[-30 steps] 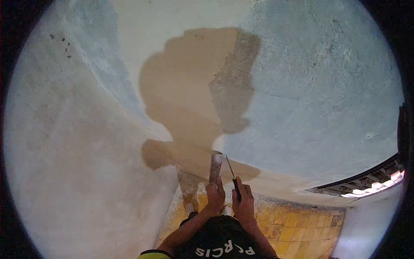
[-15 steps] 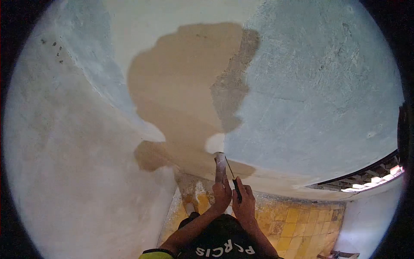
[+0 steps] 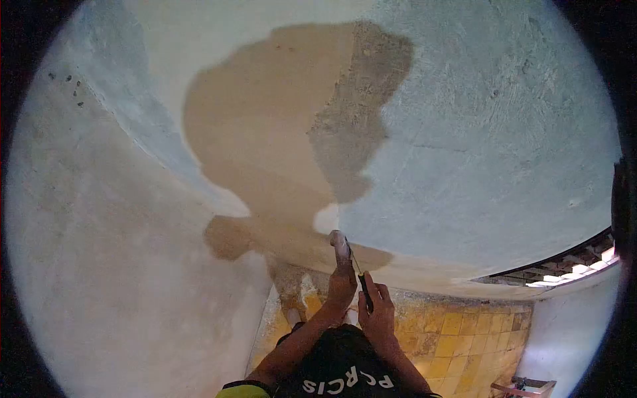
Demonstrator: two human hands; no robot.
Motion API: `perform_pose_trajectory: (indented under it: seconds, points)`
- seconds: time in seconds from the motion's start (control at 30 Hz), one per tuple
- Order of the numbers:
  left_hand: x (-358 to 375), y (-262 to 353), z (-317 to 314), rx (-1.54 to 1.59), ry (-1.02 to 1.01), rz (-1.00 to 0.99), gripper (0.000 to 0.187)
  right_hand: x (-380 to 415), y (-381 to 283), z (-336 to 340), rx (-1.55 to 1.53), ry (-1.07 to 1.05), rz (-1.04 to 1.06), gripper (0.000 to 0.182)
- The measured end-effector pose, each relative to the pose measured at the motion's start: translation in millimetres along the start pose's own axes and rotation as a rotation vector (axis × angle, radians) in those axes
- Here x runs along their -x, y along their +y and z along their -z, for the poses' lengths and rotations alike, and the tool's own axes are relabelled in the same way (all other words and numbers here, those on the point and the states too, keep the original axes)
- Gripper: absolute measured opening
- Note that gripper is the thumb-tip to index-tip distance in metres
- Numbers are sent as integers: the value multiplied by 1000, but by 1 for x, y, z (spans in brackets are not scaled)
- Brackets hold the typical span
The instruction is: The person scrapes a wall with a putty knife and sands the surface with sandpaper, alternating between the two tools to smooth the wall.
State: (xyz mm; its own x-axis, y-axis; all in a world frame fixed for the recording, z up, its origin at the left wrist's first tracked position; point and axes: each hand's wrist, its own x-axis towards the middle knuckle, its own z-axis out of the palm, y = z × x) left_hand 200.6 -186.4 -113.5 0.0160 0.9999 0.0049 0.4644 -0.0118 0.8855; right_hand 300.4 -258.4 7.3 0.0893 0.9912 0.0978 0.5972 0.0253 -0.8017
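My left hand (image 3: 341,290) is closed around a narrow, whitish-grey smeared tool (image 3: 340,247) with a blunt, rounded upper end, held upright before the wall. What kind of tool it is I cannot tell. Close beside it, my right hand (image 3: 377,313) grips the black handle (image 3: 365,292) of a thin-bladed tool that looks like a scraper seen edge-on. Its slim blade (image 3: 355,260) slants up and left, its tip right at the side of the whitish-grey tool. Both hands are at waist height, in front of my dark shirt (image 3: 345,365).
Ahead rises a wall with a smooth cream patch (image 3: 225,26) and rough blue-grey areas (image 3: 491,146). My shadow (image 3: 265,126) falls across it. A pale side wall (image 3: 133,265) stands left. Yellow tiles (image 3: 458,331) cover the floor; a slatted opening (image 3: 570,268) and a wooden object (image 3: 524,387) are at right.
The whitish-grey tool has turned slightly in my left hand, and the blade now overlaps its edge. My shadow on the wall has shifted a little up and left.
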Motion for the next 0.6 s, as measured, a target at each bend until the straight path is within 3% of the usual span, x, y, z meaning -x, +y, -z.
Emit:
perform_pose_trajectory:
  seconds: [0.07,0.1,0.17,0.2,0.27,0.3,0.37,0.4,0.43,0.47,0.5,0.6]
  points:
    - [-3,-23,-14,-368,232,-497,42,1,-5,6,18,10,5,47]
    - [-5,-29,-18,-367,229,-497,42,1,-5,8,34,18,11,47]
    - [-10,-26,-17,93,5,-194,61,2,0,11,31,47,22,48]
    - [-5,-28,-12,91,-1,-188,61,6,2,10,29,73,37,48]
    - [4,-19,6,-123,-462,-16,64,10,7,12,49,59,47,49]
    - [16,-12,16,-125,-457,-18,64,14,8,12,71,53,54,50]
    - [37,2,29,-32,-244,-53,47,18,13,13,56,34,49,50]
    - [38,-13,24,-35,-243,-62,47,19,13,11,36,11,22,50]
    - [43,-40,15,-105,-92,-24,42,21,13,8,34,11,11,50]
    - [50,-47,14,-173,61,19,43,19,13,6,33,38,64,50]
    - [55,-53,13,-172,60,25,43,17,14,4,33,68,126,49]
    - [41,-26,27,-69,221,-156,48,11,16,-2,-46,59,120,48]
